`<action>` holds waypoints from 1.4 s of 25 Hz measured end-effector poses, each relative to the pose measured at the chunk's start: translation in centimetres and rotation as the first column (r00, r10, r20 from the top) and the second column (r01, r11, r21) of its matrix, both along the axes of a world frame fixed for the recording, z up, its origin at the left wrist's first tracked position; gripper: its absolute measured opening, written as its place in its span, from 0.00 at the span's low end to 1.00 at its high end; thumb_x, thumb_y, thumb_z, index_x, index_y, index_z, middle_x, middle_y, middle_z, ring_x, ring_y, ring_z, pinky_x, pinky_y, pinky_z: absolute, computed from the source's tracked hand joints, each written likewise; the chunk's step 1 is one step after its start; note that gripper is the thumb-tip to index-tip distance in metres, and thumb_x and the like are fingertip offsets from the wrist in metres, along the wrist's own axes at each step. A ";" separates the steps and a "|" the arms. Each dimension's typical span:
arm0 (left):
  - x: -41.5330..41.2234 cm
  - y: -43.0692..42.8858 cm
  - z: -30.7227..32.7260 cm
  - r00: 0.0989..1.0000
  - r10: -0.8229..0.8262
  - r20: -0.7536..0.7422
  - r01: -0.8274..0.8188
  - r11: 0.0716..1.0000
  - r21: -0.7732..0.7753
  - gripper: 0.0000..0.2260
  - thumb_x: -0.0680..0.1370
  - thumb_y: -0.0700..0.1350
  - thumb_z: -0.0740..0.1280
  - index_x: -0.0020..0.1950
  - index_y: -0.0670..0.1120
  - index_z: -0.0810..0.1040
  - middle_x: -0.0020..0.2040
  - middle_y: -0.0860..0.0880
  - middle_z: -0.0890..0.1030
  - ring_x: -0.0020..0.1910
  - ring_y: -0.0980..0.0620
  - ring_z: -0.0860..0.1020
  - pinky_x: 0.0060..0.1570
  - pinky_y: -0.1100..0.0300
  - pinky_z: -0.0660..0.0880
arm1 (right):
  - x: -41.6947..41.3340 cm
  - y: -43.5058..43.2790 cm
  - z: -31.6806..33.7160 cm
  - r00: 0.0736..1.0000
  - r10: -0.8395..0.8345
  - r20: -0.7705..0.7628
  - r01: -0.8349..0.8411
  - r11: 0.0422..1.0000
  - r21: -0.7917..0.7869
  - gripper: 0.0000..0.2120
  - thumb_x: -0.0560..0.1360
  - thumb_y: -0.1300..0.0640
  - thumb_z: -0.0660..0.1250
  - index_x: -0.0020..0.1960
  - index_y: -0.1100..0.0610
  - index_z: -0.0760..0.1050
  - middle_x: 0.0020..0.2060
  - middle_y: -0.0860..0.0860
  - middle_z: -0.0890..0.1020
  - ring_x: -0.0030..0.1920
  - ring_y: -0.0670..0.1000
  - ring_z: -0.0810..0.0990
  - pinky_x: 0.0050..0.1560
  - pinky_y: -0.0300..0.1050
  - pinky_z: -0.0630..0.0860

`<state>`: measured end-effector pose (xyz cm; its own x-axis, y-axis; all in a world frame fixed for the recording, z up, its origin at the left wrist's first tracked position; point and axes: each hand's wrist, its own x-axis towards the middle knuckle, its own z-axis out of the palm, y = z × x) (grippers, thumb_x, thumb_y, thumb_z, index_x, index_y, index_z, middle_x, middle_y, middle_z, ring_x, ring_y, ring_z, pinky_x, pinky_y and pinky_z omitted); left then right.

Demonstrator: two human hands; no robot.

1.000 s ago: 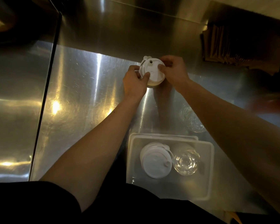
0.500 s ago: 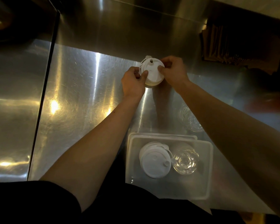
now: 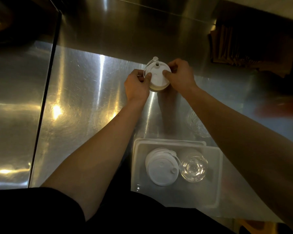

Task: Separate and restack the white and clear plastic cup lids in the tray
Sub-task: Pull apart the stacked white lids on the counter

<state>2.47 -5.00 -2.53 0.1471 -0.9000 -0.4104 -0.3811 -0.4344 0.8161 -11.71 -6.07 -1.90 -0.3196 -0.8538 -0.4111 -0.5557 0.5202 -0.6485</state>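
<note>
Over the far part of the steel counter I hold a stack of white lids (image 3: 158,75) between both hands. My left hand (image 3: 137,85) grips its left rim, thumb on top. My right hand (image 3: 181,76) grips the right rim, thumb on top as well. The top lid has a spout hole and a tethered plug at its far edge. Close to my body, a translucent white tray (image 3: 213,179) holds a second stack of white lids (image 3: 161,168) on its left and a stack of clear lids (image 3: 194,168) on its right.
More clear lids (image 3: 197,124) lie on the counter (image 3: 85,102) just beyond the tray, partly behind my right forearm. Brown paper items (image 3: 240,46) sit at the far right. A dark seam (image 3: 42,100) splits the counter on the left.
Both hands stay on the white lid stack, which has turned slightly so its plug now points away from me. The tray contents are unchanged.
</note>
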 end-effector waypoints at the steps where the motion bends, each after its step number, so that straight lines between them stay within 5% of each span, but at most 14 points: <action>1: -0.1 0.0 0.0 1.000 0.005 -0.002 -0.005 1.000 0.001 0.12 0.77 0.47 0.68 0.57 0.42 0.77 0.46 0.52 0.76 0.46 0.55 0.77 0.52 0.59 0.79 | 0.0 0.1 0.0 1.000 0.005 -0.009 -0.005 1.000 0.001 0.14 0.75 0.57 0.70 0.60 0.58 0.75 0.57 0.54 0.81 0.56 0.51 0.80 0.52 0.39 0.75; 9: -0.1 -0.1 0.2 0.999 -0.047 0.027 0.048 0.998 -0.050 0.12 0.78 0.46 0.68 0.59 0.44 0.77 0.58 0.46 0.81 0.51 0.56 0.77 0.45 0.70 0.74 | -0.1 1.0 -0.8 0.999 -0.029 -0.020 0.028 0.999 -0.021 0.13 0.75 0.56 0.70 0.57 0.59 0.77 0.54 0.54 0.83 0.54 0.51 0.81 0.49 0.38 0.75; 14: 0.2 -0.5 0.2 0.997 -0.057 0.056 0.058 0.998 -0.013 0.16 0.77 0.46 0.68 0.63 0.44 0.74 0.57 0.46 0.81 0.47 0.57 0.76 0.52 0.66 0.73 | 0.0 1.3 -1.3 0.997 -0.054 -0.046 0.053 0.998 -0.014 0.13 0.75 0.54 0.70 0.57 0.58 0.77 0.54 0.55 0.82 0.54 0.52 0.81 0.50 0.42 0.78; 18: 0.4 -0.7 0.4 0.981 -0.138 0.139 0.139 0.990 0.003 0.15 0.78 0.48 0.67 0.61 0.42 0.76 0.58 0.44 0.81 0.54 0.50 0.79 0.52 0.63 0.73 | 0.2 1.2 -1.0 0.996 -0.077 -0.046 0.078 0.997 0.019 0.14 0.75 0.53 0.70 0.58 0.57 0.74 0.57 0.56 0.80 0.56 0.53 0.80 0.57 0.48 0.79; 25: 1.1 -0.8 0.9 0.971 -0.213 0.109 0.206 0.976 0.074 0.16 0.78 0.49 0.66 0.61 0.41 0.77 0.61 0.43 0.80 0.57 0.46 0.80 0.60 0.51 0.77 | 0.8 1.9 -0.1 0.991 -0.132 0.020 0.129 0.984 0.121 0.19 0.76 0.56 0.67 0.66 0.58 0.71 0.63 0.57 0.78 0.62 0.55 0.77 0.59 0.44 0.75; 35: 2.0 0.9 2.1 0.946 -0.287 0.148 0.266 0.952 0.149 0.18 0.79 0.47 0.64 0.67 0.41 0.72 0.65 0.43 0.76 0.63 0.45 0.76 0.57 0.59 0.71 | 0.9 4.1 -0.3 0.974 -0.189 0.129 0.161 0.967 0.199 0.24 0.72 0.60 0.70 0.67 0.57 0.72 0.61 0.57 0.79 0.60 0.57 0.79 0.62 0.54 0.78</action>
